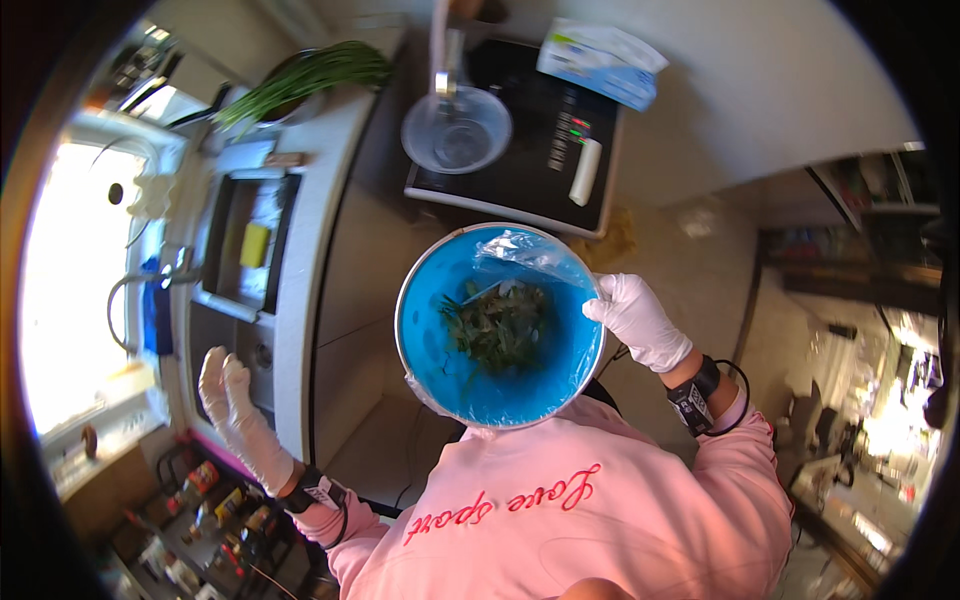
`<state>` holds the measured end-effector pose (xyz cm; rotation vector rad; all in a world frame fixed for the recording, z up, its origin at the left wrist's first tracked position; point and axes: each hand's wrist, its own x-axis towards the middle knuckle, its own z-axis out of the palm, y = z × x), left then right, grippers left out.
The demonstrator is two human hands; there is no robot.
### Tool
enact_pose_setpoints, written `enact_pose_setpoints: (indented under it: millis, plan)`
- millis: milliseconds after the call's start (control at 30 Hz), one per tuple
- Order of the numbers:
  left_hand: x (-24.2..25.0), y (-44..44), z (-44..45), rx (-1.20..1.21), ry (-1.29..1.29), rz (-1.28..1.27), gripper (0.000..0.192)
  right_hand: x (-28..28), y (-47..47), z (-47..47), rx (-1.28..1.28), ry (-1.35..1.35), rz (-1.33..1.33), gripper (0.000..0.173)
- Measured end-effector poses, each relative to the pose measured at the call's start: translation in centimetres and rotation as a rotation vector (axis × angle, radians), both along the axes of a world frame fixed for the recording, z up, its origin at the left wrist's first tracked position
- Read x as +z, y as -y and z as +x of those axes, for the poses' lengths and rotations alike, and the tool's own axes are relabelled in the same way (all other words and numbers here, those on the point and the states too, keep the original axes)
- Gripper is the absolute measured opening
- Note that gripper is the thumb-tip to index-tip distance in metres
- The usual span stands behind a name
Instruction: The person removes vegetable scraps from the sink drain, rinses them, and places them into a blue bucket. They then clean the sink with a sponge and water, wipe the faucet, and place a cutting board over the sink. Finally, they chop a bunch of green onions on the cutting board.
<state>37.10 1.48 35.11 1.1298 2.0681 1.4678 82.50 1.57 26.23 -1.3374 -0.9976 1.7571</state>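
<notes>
My right hand (637, 319), in a white glove, grips the rim of a round blue bin (427, 300) on its right side. A clear plastic liner shows around the bin's rim and inside wall. Green leafy scraps (495, 322) lie in the bin, close in front of my pink top. To the left, my gloved left hand (244, 420) is raised beside the counter edge near the sink, with its fingers extended and nothing in it.
Ahead, a translucent plastic basin (457, 131) and a white stick-like piece (586, 172) rest on a black cooktop (517, 180). A box (600, 64) lies at its far corner. Leftward are a sink (217, 240) with a yellow sponge (256, 245), long green stalks (307, 79) and crowded bottle racks (217, 525).
</notes>
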Motion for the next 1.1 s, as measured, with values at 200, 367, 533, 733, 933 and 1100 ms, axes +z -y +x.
enact_pose_setpoints:
  millis: [200, 367, 533, 733, 933, 1100]
  plan:
    - [-2.6, -0.7, 1.2, -0.067, 0.094, 0.000, 0.044, -2.6, 5.8, 6.5, -0.152, 0.245, -0.114, 0.016]
    - [-3.6, -0.9, 5.0, -0.134, 0.131, -0.070, 0.044, -8.3, 9.7, 14.3, -0.340, 0.444, -0.269, 0.010]
    - [-4.1, -0.7, 11.9, -0.190, -0.024, -0.147, 0.041, -19.8, 12.8, 24.6, -0.557, 0.474, -0.394, 0.009]
    - [-5.8, -0.1, 25.5, -0.077, 0.057, -0.256, 0.039, -42.8, 15.4, 36.0, -0.775, 0.500, -0.624, 0.021]
    - [-10.1, -1.2, 36.8, -0.036, -0.063, -0.416, 0.039, -65.5, 18.9, 42.9, -0.505, 0.829, -0.746, 0.034]
    - [-13.7, -2.6, 39.6, -0.074, -0.071, -0.469, 0.037, -71.8, 16.4, 44.5, -1.295, 0.302, -0.844, 0.018]
